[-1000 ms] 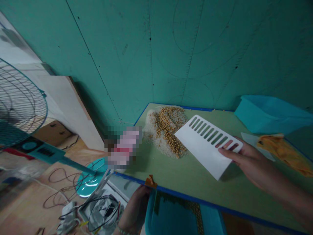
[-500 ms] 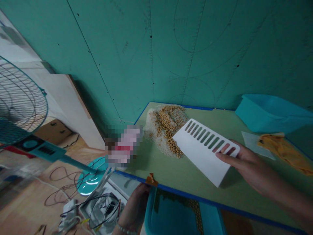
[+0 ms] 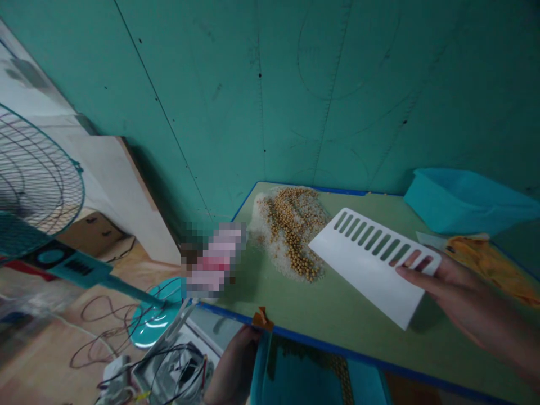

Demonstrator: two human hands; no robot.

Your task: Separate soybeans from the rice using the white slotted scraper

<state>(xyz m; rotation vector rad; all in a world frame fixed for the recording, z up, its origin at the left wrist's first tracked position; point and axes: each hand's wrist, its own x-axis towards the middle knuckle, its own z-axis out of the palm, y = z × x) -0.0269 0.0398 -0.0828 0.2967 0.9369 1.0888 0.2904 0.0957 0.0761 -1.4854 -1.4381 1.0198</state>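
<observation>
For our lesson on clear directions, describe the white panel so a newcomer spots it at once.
Find the pale green table against the green wall, then its pile of beans and grains. Just right of that pile, the right hand grips the white panel. It is slotted along one edge, unlike the crumpled orange cloth nearby.

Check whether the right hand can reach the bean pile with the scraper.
Probably yes: the right hand holds the white slotted scraper beside the bean pile, with nothing visible blocking the way.
</observation>
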